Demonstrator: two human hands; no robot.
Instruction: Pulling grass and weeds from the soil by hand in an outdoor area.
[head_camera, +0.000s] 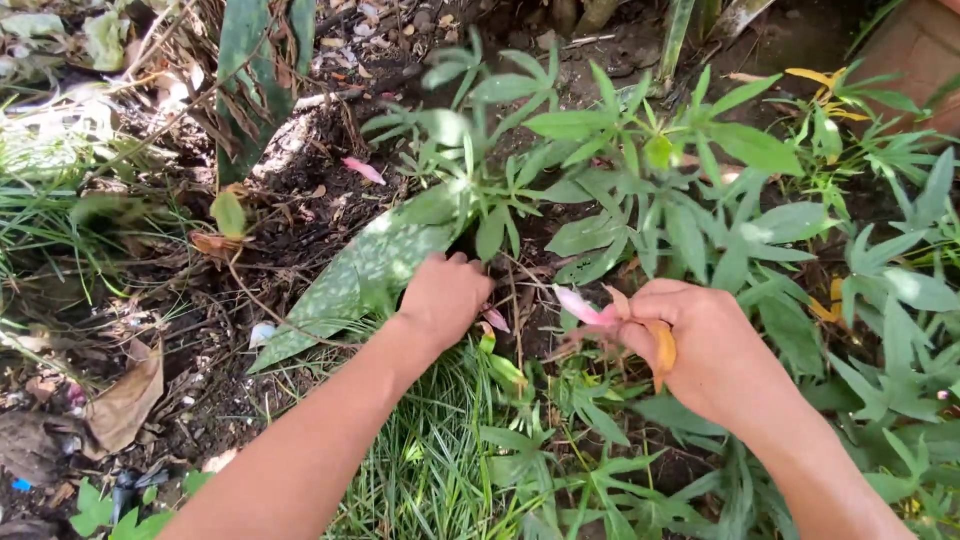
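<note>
Lower left: one dry brown leaf (125, 400) on bare soil. Centre: one broad spotted leaf (355, 280); left hand (443, 297) curled over its tip, fingers hidden, so grip cannot be judged. Right of centre: right hand (705, 350) clenched on fallen leaves (600, 310), one pink, one orange visible.

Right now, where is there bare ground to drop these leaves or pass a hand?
Bare soil lies above the spotted leaf, left of the shrub. It is crowded around the left hand and the right hand holding leaves.
</note>
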